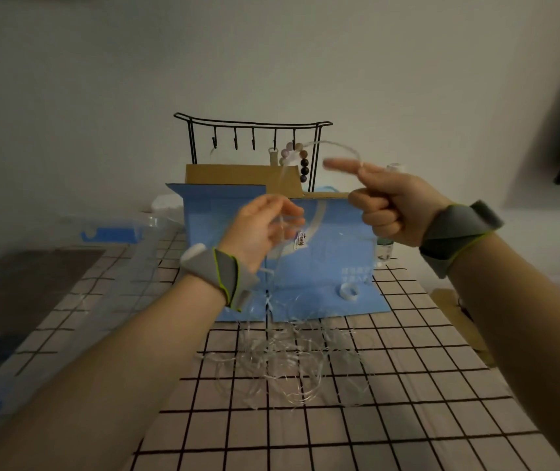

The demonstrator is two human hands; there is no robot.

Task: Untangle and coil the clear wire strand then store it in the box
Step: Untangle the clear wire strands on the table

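A tangle of clear wire strand (285, 362) lies on the checked tablecloth in front of me. One length rises from it to my left hand (265, 229), whose curled fingers hold loops of it in front of the blue box (336, 253). From there the strand arcs up and right to my right hand (390, 205). That hand is raised, its index finger pointing left with the strand looped over the finger near the thumb, and its other fingers are curled. Both hands are blurred.
A clear plastic storage bin (67, 283) with blue clips stands at the left. Behind the blue box is a black hook rack (251, 130) with a bead bracelet (300, 161) hanging. A small white ring (350, 291) lies by the box. A small bottle (384, 248) stands at the right.
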